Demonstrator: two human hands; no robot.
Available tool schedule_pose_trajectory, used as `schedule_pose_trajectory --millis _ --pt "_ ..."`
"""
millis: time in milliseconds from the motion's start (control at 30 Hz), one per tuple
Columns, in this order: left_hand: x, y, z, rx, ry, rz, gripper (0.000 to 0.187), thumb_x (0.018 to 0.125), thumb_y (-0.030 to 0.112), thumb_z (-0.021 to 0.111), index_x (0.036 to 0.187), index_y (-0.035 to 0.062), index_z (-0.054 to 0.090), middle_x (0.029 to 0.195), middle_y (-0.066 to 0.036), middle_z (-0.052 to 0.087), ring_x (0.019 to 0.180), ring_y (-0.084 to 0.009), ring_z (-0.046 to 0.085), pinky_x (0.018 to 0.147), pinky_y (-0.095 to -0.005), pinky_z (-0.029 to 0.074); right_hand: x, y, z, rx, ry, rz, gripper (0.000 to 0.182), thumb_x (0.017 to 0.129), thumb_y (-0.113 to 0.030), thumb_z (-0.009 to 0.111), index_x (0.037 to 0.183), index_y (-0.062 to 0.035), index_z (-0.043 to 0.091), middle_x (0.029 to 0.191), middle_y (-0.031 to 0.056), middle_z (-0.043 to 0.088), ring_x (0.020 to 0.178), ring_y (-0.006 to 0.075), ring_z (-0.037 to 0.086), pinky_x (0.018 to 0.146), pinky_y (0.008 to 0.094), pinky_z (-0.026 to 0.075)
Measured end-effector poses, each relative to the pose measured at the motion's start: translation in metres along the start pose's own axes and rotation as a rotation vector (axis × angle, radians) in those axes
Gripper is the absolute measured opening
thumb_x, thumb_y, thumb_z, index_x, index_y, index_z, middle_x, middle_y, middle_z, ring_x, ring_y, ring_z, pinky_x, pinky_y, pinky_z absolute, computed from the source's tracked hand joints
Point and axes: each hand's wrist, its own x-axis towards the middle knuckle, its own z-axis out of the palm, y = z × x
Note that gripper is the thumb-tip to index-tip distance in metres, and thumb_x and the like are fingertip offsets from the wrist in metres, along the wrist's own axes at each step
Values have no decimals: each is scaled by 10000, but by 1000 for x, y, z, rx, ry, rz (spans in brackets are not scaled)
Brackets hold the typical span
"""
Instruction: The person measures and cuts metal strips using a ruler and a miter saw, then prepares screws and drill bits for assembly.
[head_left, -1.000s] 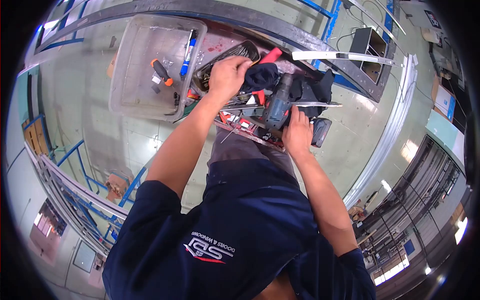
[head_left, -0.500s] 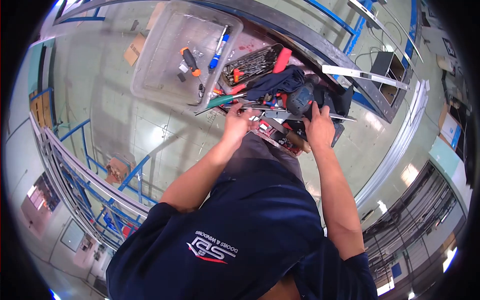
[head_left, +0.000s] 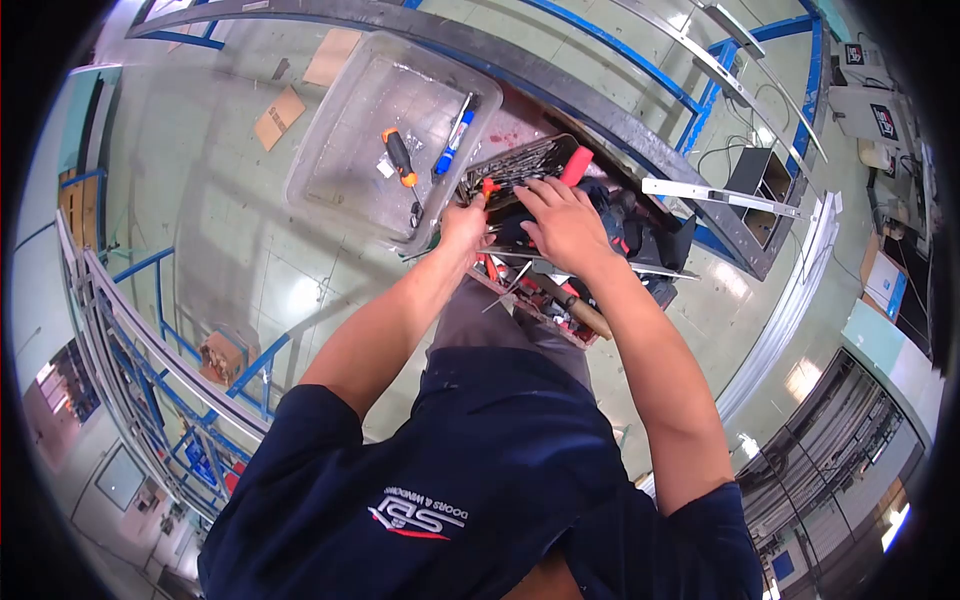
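My left hand [head_left: 465, 228] is at the left end of a heap of tools, fingers curled beside a small orange-red piece [head_left: 488, 188]; what it grips, if anything, I cannot make out. Over the middle of the heap, my right hand [head_left: 565, 225] has its fingers spread, next to the tray of drill bits [head_left: 525, 160] and a red handle [head_left: 577, 166]. Below the hands lies a wooden handle [head_left: 588, 318] among metal tools. A translucent plastic bin [head_left: 345, 130] at the left holds an orange-black screwdriver [head_left: 399, 158] and a blue marker [head_left: 455, 143].
A dark metal beam [head_left: 480, 52] runs behind the tools. White profiles [head_left: 715, 193] and a rectangular tube [head_left: 765, 180] are at the right. Cardboard pieces [head_left: 279, 118] lie on the floor beyond the bin. A blue frame rack [head_left: 150, 360] stands at the left.
My right hand has moved left and up from the black power tool to the middle of the heap, near the drill bits. My left hand has turned and now sits against the heap's left end.
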Motion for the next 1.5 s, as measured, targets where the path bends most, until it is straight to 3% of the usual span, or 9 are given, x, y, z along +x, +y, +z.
schedule_pose_trajectory --millis 133,367,633,900,1000,1233,1300,1333,1500 --pt "5 -6 8 257 79 133 211 989 164 638 1050 -15 545 831 -109 639 607 -208 641 439 -372 540 20 21 5 -320 -335 255 579 902 -398 737 1382 -97 616 1415 74 599 1351 260 504 1117 502 361" --pt "24 -19 8 312 134 338 207 836 165 718 857 -17 622 722 -144 655 687 -221 640 682 -401 501 -24 33 9 -38 -68 408 665 919 -374 726 1437 -3 538 1519 158 503 1265 379 573 1061 502 460" --pt "-13 3 40 167 97 283 685 810 91 674 1370 -81 319 1306 -242 504 1207 -296 527 1067 -438 416 -37 52 19 247 113 479 525 964 -324 695 1381 -17 608 1549 171 493 1340 406 539 1125 465 442" --pt "-95 27 -41 -94 -113 360 411 897 97 594 1252 18 404 1080 -114 562 1024 -215 587 910 -387 509 -47 3 -28 430 487 370 444 965 -270 701 1312 -8 611 1365 215 593 1266 405 573 1080 454 464" --pt "-110 30 -119 5 -357 305 604 1013 194 558 1559 80 325 1457 -161 541 1275 -294 586 1001 -474 538 -62 -32 -59 827 337 552 475 1048 -249 618 1446 -7 524 1469 182 559 1382 307 529 1157 412 409" --pt "-161 62 -90 12 -582 -201 486 1017 368 566 1412 85 544 1364 -114 613 1196 -285 653 769 -491 608 -89 -49 -95 1702 88 952 745 1096 -588 381 1582 -23 380 1588 122 445 1428 230 441 1202 393 326" --pt "-192 74 -57 19 -560 108 470 1026 312 583 1429 76 533 1396 -107 577 1298 -260 570 920 -443 570 -102 -34 -88 1271 375 844 676 1125 -526 317 1561 -16 401 1573 117 467 1439 225 434 1209 377 312" --pt "-114 36 -65 393 -611 841 498 1039 244 580 1497 82 476 1472 -102 517 1380 -226 473 1090 -387 464 -117 -17 -79 999 532 433 610 1146 -447 262 1540 -12 427 1568 133 470 1457 237 418 1228 367 275" --pt "-176 79 -21 201 -783 237 739 1088 620 306 1555 56 403 1532 -125 478 1388 -208 469 1146 -359 387 -140 -28 -97 1208 728 677 583 1148 -430 307 1473 18 490 1488 146 532 1416 238 457 1206 323 283"
